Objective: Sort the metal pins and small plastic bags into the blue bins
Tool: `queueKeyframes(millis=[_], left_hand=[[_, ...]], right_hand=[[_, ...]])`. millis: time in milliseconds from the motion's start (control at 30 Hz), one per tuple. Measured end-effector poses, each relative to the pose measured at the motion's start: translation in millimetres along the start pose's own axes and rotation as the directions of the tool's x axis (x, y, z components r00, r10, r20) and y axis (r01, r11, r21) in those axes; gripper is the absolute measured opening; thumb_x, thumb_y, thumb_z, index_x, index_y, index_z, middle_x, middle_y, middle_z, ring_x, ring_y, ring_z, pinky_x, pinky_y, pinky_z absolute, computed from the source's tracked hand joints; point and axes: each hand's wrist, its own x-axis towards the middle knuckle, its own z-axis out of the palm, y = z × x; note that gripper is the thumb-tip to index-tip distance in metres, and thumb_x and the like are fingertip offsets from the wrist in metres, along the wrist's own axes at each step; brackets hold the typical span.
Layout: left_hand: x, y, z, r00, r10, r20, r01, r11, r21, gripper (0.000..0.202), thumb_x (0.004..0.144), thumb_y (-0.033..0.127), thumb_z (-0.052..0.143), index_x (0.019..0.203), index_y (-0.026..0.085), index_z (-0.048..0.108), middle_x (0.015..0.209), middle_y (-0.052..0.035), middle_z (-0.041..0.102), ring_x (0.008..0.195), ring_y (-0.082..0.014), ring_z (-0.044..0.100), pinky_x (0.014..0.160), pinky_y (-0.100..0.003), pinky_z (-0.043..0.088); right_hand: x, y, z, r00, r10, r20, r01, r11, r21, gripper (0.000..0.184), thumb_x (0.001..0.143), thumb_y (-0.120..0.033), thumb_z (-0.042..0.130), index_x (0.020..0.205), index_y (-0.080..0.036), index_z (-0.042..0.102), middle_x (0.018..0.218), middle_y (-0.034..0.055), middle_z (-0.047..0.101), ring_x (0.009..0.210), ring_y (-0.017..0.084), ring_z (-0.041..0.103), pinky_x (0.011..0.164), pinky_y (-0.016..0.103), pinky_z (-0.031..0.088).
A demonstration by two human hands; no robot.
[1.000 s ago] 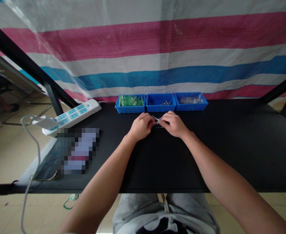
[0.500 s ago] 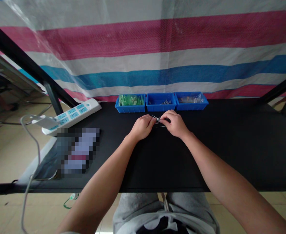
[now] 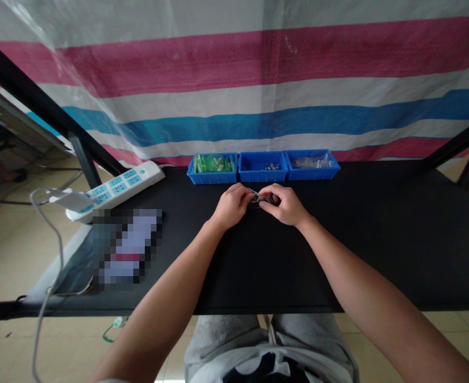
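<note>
My left hand (image 3: 233, 204) is closed in a pinch at the left side of several thin silvery metal pins (image 3: 255, 197), low over the black table. Facing it, my right hand (image 3: 284, 204) has its thumb and fingers curled around the right side of the same pins. The fingertips partly cover the pins, so their exact kind is too small to make out. Just beyond my hands stands the middle blue bin (image 3: 263, 176), with small silvery metal pieces (image 3: 273, 166) inside.
The left blue bin (image 3: 213, 180) holds a green plastic bag (image 3: 208, 163); the right blue bin (image 3: 316, 174) holds a clear bag (image 3: 312, 161). A white power strip (image 3: 116, 190) with a plugged-in cable lies left on the black table (image 3: 386, 234), behind a blurred-out flat object (image 3: 132, 247).
My right hand's fingers have spread a little and shifted slightly left around the pins. The pins between the hands lie at a different angle. My left hand has moved slightly left.
</note>
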Motion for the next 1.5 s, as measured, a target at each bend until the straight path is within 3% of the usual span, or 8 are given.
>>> queueKeyframes(millis=[333,467,600,700,867,1033,1300,1500], left_hand=[[-0.3,-0.4,1.0,1.0,0.001,-0.017,0.0,1.0,0.006,0.008,0.088,0.022,0.056,0.085,0.018,0.062,0.083,-0.0027,0.061,0.078,-0.0141,0.059,0.073,-0.027,0.048],[-0.9,-2.0,2.3,1.0,-0.005,-0.016,0.006,0.999,0.052,0.02,0.086,0.026,0.058,0.104,0.018,0.059,0.089,-0.0038,0.06,0.081,-0.0151,0.058,0.074,-0.028,0.049],[-1.2,-2.9,2.6,0.999,-0.036,0.0,0.036,0.993,0.111,0.035,0.085,0.029,0.059,0.118,0.017,0.052,0.099,-0.0065,0.06,0.089,-0.0179,0.059,0.078,-0.031,0.05],[-1.3,-1.8,2.5,0.998,-0.059,0.03,0.054,0.988,0.145,0.036,0.086,0.029,0.058,0.118,0.016,0.052,0.103,-0.0083,0.059,0.093,-0.0196,0.06,0.08,-0.032,0.051],[-0.9,0.1,2.3,0.993,-0.065,0.101,0.044,0.979,0.197,0.033,0.085,0.028,0.057,0.116,0.016,0.054,0.103,-0.0091,0.06,0.094,-0.0213,0.061,0.083,-0.034,0.051],[-0.8,-0.6,2.2,0.979,-0.018,0.204,-0.043,0.957,0.288,0.03,0.085,0.03,0.057,0.111,0.016,0.058,0.102,-0.0105,0.062,0.096,-0.0252,0.06,0.086,-0.041,0.05],[-0.7,-1.5,1.3,0.976,-0.027,0.217,-0.037,0.958,0.284,0.021,0.082,0.02,0.056,0.101,0.017,0.064,0.101,-0.0095,0.062,0.094,-0.0237,0.059,0.088,-0.041,0.05],[-0.4,-3.9,3.1,0.983,-0.046,0.178,-0.008,0.956,0.293,0.011,0.08,0.018,0.056,0.087,0.017,0.065,0.093,-0.0085,0.061,0.088,-0.0222,0.059,0.082,-0.038,0.051]], right_hand=[[0.1,2.8,-4.7,1.0,-0.006,0.011,0.005,0.996,0.084,0.007,0.074,-0.024,0.062,0.076,-0.019,0.067,0.072,0.0023,0.063,0.068,0.016,0.051,0.062,0.031,0.04],[1.1,5.9,-3.3,0.995,-0.03,-0.092,0.03,1.0,0.002,0.007,0.075,-0.024,0.06,0.075,-0.02,0.066,0.075,0.004,0.066,0.076,0.02,0.056,0.066,0.034,0.044],[3.2,17.0,-4.6,0.963,-0.097,-0.252,0.036,0.972,-0.234,0.022,0.078,-0.023,0.058,0.097,-0.019,0.067,0.1,0.0088,0.069,0.096,0.026,0.058,0.084,0.042,0.047],[4.1,28.3,-6.3,0.958,-0.123,-0.259,0.001,0.906,-0.424,0.042,0.079,-0.024,0.056,0.121,-0.018,0.058,0.122,0.0121,0.062,0.112,0.031,0.051,0.097,0.05,0.04],[2.2,41.8,-5.7,0.977,-0.003,-0.213,-0.118,0.826,-0.551,0.069,0.078,-0.028,0.06,0.142,-0.023,0.036,0.148,0.0122,0.041,0.116,0.038,0.04,0.092,0.059,0.037],[0.4,46.5,-2.6,0.989,0.048,-0.142,-0.121,0.812,-0.571,0.07,0.077,-0.03,0.061,0.142,-0.025,0.035,0.154,0.013,0.03,0.121,0.042,0.034,0.09,0.064,0.036],[3.5,34.9,-4.5,0.968,-0.103,-0.229,-0.024,0.869,-0.493,0.041,0.079,-0.023,0.057,0.119,-0.017,0.058,0.129,0.016,0.053,0.116,0.034,0.046,0.098,0.053,0.038],[3.9,29.2,-1.3,0.99,-0.096,-0.102,0.054,0.933,-0.357,0.012,0.08,-0.017,0.054,0.083,-0.02,0.065,0.086,0.0082,0.066,0.087,0.025,0.058,0.083,0.041,0.047]])
